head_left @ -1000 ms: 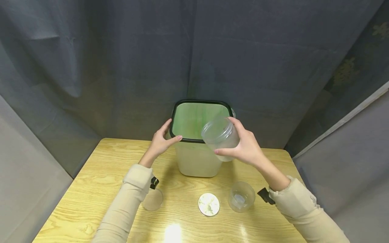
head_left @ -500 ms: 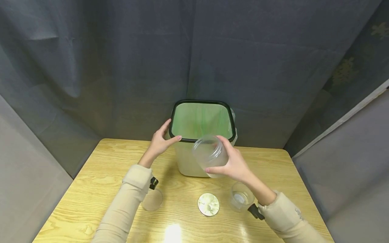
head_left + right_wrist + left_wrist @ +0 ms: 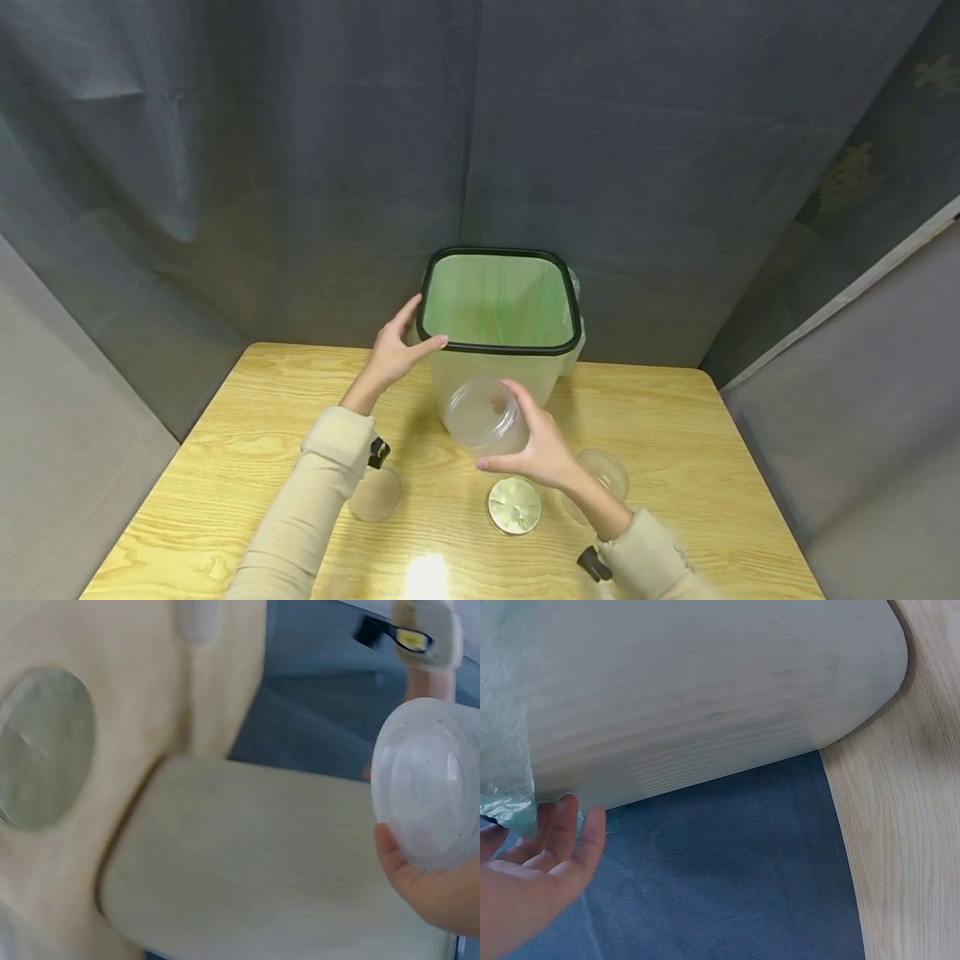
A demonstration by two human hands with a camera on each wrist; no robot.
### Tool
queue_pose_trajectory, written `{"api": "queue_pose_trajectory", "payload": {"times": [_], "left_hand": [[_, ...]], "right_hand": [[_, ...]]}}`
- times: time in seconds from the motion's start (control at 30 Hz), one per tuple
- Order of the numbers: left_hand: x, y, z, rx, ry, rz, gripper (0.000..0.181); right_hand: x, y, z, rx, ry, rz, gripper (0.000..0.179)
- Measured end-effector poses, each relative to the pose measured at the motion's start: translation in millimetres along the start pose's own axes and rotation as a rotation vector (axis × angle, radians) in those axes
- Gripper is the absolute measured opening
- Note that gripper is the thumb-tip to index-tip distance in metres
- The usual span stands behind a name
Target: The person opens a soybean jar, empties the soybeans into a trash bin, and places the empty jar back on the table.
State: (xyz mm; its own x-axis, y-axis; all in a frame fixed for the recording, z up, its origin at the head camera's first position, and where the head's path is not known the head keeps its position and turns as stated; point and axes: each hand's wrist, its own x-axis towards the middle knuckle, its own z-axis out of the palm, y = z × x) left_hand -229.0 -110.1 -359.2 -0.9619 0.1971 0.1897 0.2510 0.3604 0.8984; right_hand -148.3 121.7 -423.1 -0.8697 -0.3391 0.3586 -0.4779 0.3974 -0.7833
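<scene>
In the head view a tall pale trash bin (image 3: 457, 375) with a black rim and a green bag lining stands at the table's back edge. My left hand (image 3: 393, 350) holds its left front corner, thumb along the front rim and fingers on the left side. In the left wrist view those fingers (image 3: 562, 847) bend beside the bag's edge. My right hand (image 3: 540, 446) grips a clear plastic jar (image 3: 480, 412) around its side, in front of the bin. The jar is tilted, its lidless mouth facing up and left. Its base shows in the right wrist view.
A shiny pale round disc (image 3: 514, 505) lies on the wooden table (image 3: 675, 433) below the jar. Right of it stands a clear tub (image 3: 611, 471), partly hidden by my right forearm. A clear round disc (image 3: 377, 493) lies beside my left sleeve. Dark curtain (image 3: 337, 167) hangs behind.
My right hand has carried the jar from above the bin's right front rim down, left and toward me. My left hand has stayed on the bin.
</scene>
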Motion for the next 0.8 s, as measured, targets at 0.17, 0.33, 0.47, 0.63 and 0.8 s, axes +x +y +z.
{"api": "queue_pose_trajectory", "payload": {"times": [0.17, 0.33, 0.47, 0.63, 0.8], "left_hand": [[-0.4, 0.7, 1.0, 0.002, 0.001, 0.006, 0.077], [2.9, -4.6, 1.9, 0.000, 0.000, 0.007, 0.078], [12.7, -24.2, 3.4, -0.013, 0.002, 0.015, 0.080], [20.0, -42.0, 5.3, -0.014, 0.010, 0.026, 0.082], [18.8, -43.7, 5.3, -0.001, 0.013, 0.027, 0.082]], "right_hand": [[-9.0, 17.2, 23.8, 0.067, -0.053, -0.009, 0.098], [-15.9, 31.3, 42.6, 0.091, -0.081, 0.019, 0.097], [-19.8, 41.8, 55.8, 0.106, -0.103, 0.043, 0.099], [-25.5, 58.8, 73.6, 0.130, -0.126, 0.081, 0.098], [-31.0, 72.5, 90.2, 0.127, -0.157, 0.116, 0.098]]}}
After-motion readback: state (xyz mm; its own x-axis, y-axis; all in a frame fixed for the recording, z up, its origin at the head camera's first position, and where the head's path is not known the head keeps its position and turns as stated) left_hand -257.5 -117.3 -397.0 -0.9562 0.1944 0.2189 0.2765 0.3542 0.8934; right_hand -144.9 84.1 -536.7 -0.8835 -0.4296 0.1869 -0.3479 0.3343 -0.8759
